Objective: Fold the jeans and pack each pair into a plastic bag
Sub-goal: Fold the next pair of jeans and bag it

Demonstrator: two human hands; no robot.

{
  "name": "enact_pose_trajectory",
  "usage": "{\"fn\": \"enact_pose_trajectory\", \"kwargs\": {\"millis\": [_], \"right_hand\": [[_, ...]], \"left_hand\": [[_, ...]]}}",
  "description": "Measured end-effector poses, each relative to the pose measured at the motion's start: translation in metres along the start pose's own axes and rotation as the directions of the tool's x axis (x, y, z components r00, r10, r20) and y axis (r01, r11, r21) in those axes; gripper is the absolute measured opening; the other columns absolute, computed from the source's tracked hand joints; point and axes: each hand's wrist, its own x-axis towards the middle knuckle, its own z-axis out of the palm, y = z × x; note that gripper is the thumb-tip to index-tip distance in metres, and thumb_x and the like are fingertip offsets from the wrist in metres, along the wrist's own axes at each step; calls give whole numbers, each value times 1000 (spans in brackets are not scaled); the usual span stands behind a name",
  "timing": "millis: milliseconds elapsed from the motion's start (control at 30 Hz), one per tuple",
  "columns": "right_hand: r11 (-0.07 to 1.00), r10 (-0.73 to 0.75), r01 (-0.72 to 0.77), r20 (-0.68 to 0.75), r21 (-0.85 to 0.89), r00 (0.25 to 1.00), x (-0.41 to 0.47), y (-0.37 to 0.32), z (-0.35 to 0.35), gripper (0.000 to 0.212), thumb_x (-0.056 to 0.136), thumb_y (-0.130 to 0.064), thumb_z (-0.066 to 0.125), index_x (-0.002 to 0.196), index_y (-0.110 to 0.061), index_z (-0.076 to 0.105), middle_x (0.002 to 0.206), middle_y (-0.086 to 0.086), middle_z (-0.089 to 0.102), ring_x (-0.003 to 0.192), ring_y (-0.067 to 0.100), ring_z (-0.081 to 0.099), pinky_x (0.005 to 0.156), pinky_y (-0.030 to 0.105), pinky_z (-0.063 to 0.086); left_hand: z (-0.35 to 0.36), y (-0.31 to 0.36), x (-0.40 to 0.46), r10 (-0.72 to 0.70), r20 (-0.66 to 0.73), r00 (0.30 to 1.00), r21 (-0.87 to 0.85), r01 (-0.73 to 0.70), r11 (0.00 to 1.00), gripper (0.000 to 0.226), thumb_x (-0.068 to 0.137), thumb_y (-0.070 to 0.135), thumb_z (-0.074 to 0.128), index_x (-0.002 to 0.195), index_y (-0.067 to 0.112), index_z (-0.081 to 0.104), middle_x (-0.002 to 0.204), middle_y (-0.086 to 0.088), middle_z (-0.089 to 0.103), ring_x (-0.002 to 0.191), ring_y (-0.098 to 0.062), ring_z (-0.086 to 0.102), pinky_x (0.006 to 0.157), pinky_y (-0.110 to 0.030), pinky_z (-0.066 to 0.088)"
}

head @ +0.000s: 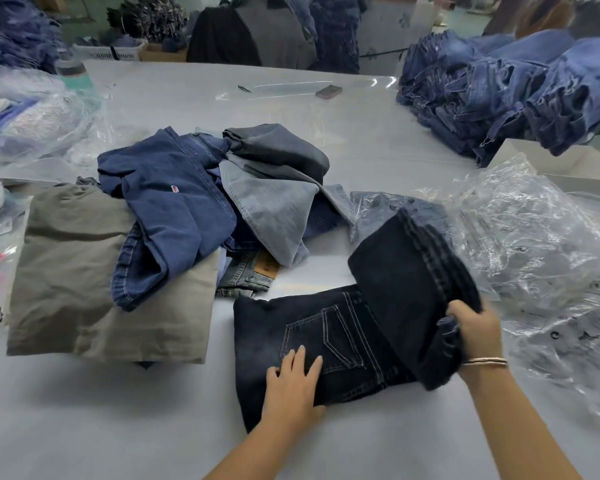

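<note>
1. Two hands work one pair of dark jeans [312, 341] on the table [118, 427], near its front edge, just right of a loose heap of other garments [194, 202].
2. Left hand [293, 386] lies flat, fingers straight, pressing the seat end beside the back pocket; its grip is released.
3. Right hand [478, 332] has its grip clenched round the bunched leg end, lifted clear of the table and arched above the seat.
4. Folding looks to be the step in hand; no bagging of this pair has begun.
5. Next move likely calls for laying the legs squarely over the seat, then reaching for a plastic bag [541, 244] from the crumpled pile just to the right.
6. Writing: a brown waistband patch [265, 270] on a paler pair and a small tag [175, 189] on the blue pair show, both unreadable; the bags' dark print is too blurred.
</note>
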Motion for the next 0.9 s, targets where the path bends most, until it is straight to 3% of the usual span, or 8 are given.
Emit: {"fn": "enact_pose_trajectory", "kwargs": {"millis": [267, 400, 533, 633, 700, 733, 800, 900], "right_hand": [[977, -209, 202, -118, -67, 971, 36, -56, -37, 36, 76, 7, 42, 55, -22, 51, 38, -17, 40, 33, 0, 37, 35, 11, 28], [961, -266, 262, -38, -88, 963, 27, -64, -18, 28, 74, 1, 44, 65, -23, 56, 36, -14, 48, 30, 2, 45, 33, 10, 31], [894, -329, 423, 423, -148, 844, -19, -42, 51, 39, 63, -7, 49, 96, -22, 65, 80, -21, 66, 70, -9, 58, 70, 4, 46], [806, -48, 519, 842, -285, 537, -60, 15, 101, 49, 83, -28, 61, 131, -24, 55, 118, -17, 59, 112, -8, 49, 114, 30, 28], [625, 338, 588, 857, -514, 390, -78, 62, 116, 54, 91, -59, 42, 142, -42, 35, 138, -11, 48, 133, 9, 36, 112, 62, -1], [513, 472, 642, 812, -570, 343, -83, 84, 116, 58, 90, -68, 30, 144, -46, 27, 148, -9, 37, 141, 14, 24, 105, 68, -13], [405, 582, 724, 768, -558, 266, -88, 114, 108, 66, 87, -74, 19, 147, -45, 17, 158, -11, 16, 147, 14, 4, 99, 68, -25], [479, 499, 712, 827, -514, 261, -79, 124, 91, 60, 94, -62, 29, 148, -39, 22, 158, -8, 18, 146, 10, 4, 105, 59, -23]], "left_hand": [[-30, -43, 0, -221, -223, 949, -696, 4, 718, 39, 88, 16, 48, 116, 41, 57, 92, 13, 67, 84, -8, 60, 74, -27, 46], [-20, -33, 3, 108, -211, 971, -318, -173, 932, 73, 85, 4, 43, 144, 45, 31, 152, 12, 33, 143, -11, 26, 116, -45, 18], [-13, -12, 11, 295, 72, 953, -208, -275, 939, 70, 92, 15, 43, 151, 37, 13, 159, 8, -4, 147, -15, -7, 108, -63, -15], [-41, -22, 2, -61, -29, 998, -965, -12, 260, 38, 101, 17, 36, 104, 8, 73, 123, -14, 61, 108, -16, 65, 94, -34, 51], [-42, -53, 4, -257, 150, 955, -879, 10, -476, 61, 102, 41, 27, 90, 7, 76, 100, -17, 70, 85, -25, 71, 69, -32, 56], [-39, -71, 4, -295, 220, 930, -797, -3, -604, 64, 98, 55, 26, 102, 9, 71, 103, -19, 69, 93, -30, 68, 76, -39, 54], [-41, -84, 9, -308, 286, 907, -871, 113, -478, 60, 92, 62, 39, 120, 13, 58, 114, -15, 66, 105, -31, 61, 87, -44, 48], [-40, -76, 23, -385, 148, 911, -950, 239, 200, 70, 86, 27, 70, 144, 14, 32, 130, -7, 58, 113, -24, 57, 99, -38, 45]]}}
